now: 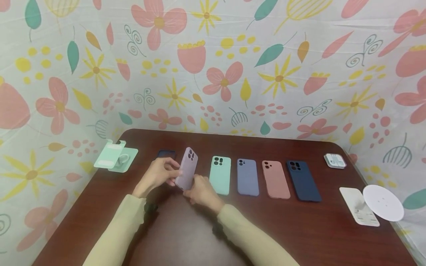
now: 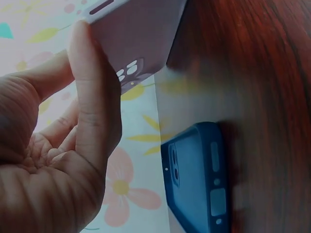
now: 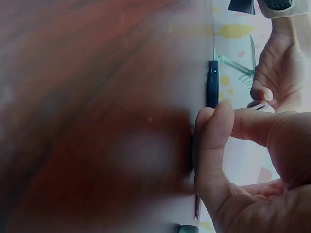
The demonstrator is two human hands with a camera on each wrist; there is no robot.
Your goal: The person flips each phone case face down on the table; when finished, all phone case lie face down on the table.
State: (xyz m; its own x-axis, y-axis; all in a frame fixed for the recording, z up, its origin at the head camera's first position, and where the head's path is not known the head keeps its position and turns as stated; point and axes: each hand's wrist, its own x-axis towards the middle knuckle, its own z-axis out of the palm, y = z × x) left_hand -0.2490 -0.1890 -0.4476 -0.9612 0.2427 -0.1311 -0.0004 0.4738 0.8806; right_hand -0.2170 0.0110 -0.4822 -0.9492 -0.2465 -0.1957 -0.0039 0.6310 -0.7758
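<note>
A lilac phone case (image 1: 188, 168) is held up, tilted, over the left part of the table. My left hand (image 1: 159, 173) grips its left long edge, with the thumb along the side in the left wrist view. At the lower right corner, my right hand (image 1: 204, 194) pinches the case between thumb and fingers. Light shows through its camera holes in the left wrist view. Behind my left hand, partly covered, a dark blue phone case (image 2: 194, 179) lies with its hollow side up. Just right of my right hand is a mint phone case (image 1: 220, 173), back up.
Continuing the row rightward lie a periwinkle case (image 1: 247, 177), a pink case (image 1: 277, 181) and a navy case (image 1: 304, 183). A mint folding stand (image 1: 114, 157) is at the far left. Boxed earphones (image 1: 335, 161) and a white round-topped stand (image 1: 382, 203) sit near the right edge.
</note>
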